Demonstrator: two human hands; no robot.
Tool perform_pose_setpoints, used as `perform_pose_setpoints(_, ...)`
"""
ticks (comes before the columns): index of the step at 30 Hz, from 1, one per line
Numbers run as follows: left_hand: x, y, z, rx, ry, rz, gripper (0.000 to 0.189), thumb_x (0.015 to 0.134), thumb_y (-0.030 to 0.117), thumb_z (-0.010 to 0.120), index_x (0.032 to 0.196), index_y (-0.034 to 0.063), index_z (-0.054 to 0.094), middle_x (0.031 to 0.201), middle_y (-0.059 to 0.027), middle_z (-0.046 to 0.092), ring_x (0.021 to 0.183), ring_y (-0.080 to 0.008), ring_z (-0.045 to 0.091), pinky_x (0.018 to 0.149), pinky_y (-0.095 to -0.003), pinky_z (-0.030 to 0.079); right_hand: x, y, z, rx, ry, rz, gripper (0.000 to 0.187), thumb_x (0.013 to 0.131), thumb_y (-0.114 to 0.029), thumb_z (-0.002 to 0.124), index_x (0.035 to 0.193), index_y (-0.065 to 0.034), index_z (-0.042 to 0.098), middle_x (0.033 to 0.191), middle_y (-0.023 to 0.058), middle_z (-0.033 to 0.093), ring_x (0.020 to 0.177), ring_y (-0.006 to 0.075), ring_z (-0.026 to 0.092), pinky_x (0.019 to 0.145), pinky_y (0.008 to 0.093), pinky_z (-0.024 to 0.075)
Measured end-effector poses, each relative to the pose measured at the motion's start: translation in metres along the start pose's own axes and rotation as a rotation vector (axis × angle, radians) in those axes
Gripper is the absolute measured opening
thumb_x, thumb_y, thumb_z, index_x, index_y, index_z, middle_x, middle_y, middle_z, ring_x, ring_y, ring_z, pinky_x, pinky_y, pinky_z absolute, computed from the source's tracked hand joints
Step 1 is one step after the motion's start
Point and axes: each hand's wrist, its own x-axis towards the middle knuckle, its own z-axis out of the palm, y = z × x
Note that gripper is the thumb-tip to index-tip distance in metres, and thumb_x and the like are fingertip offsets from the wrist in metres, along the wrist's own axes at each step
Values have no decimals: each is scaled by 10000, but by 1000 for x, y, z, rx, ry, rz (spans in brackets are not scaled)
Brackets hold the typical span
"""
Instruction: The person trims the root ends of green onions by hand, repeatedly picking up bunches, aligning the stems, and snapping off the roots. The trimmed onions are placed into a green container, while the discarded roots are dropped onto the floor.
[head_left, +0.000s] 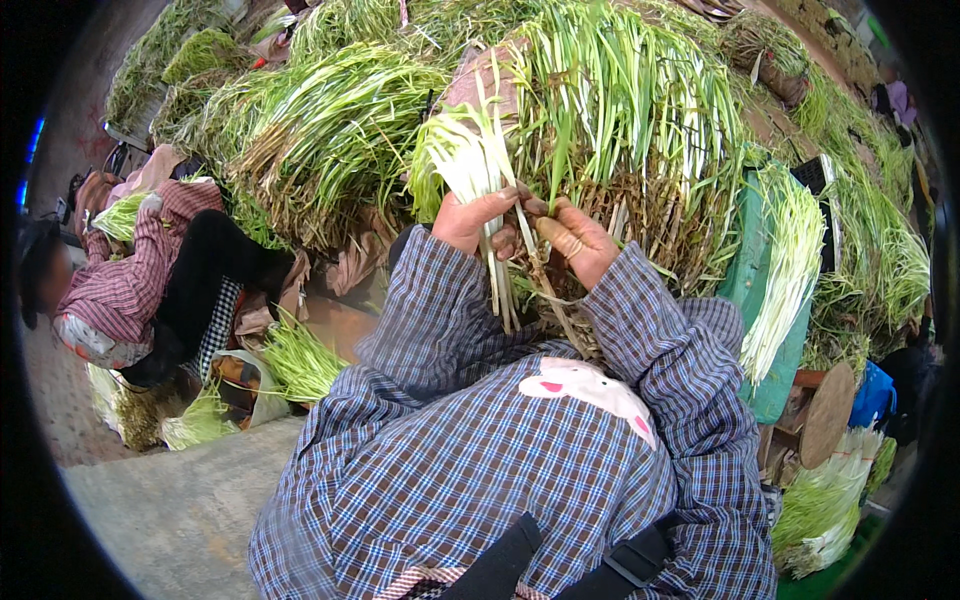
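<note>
My left hand (481, 223) is closed around a small bunch of pale stalks (469, 161), their white stems hanging below the fist and their leafy tops pointing away from me. Close beside it, my right hand (576, 236) pinches a green leaf between thumb and fingers. Between the hands, a stalk with a brown, dry lower end (551, 296) slants down towards my lap. Just beyond my hands lies a large heap of long green stalks (622, 97) with brown, withered root ends facing me. Some fingertips are hidden behind the stalks.
Pale stalks (784, 270) lie on a green cloth-covered surface (731, 277) at right, near a round wooden board (826, 416) and tied bundles (825, 502). Another heap (330, 135) stands at upper left. A co-worker in a checked shirt (124, 277) sits at left, holding greens.
</note>
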Motion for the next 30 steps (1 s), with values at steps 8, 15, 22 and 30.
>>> perform_pose_setpoints(8, 18, 25, -15, 8, 316, 71, 155, 875, 177, 510, 886, 23, 508, 679, -59, 568, 413, -105, 441, 361, -240, 409, -29, 4, -22, -957, -398, -190, 138, 851, -165, 482, 763, -62, 509, 618, 59, 459, 538, 181, 458, 542, 319, 479)
perform_pose_setpoints(15, 24, 80, -72, -158, 167, 295, 123, 895, 162, 469, 957, 57, 479, 774, -23, 545, 502, -85, 442, 472, -269, 437, -94, 6, -59, -1105, -737, 735, 399, 816, -230, 564, 1179, -75, 506, 904, 152, 581, 814, 229, 573, 791, 349, 480)
perform_pose_setpoints(22, 7, 43, -31, -20, 154, 135, 171, 867, 165, 505, 941, 13, 483, 758, -42, 536, 484, -90, 437, 413, -248, 456, -92, -61, -83, -900, -263, 471, 415, 832, -333, 541, 1098, -16, 511, 1061, 148, 570, 889, 254, 583, 846, 355, 463)
perform_pose_setpoints(30, -5, 5, 1, -150, -40, 18, 163, 863, 151, 532, 988, 61, 482, 769, -43, 577, 482, -101, 485, 419, -262, 485, -73, -22, 16, -454, -261, 312, 292, 830, -289, 570, 902, -8, 534, 697, 132, 602, 601, 218, 583, 592, 344, 504)
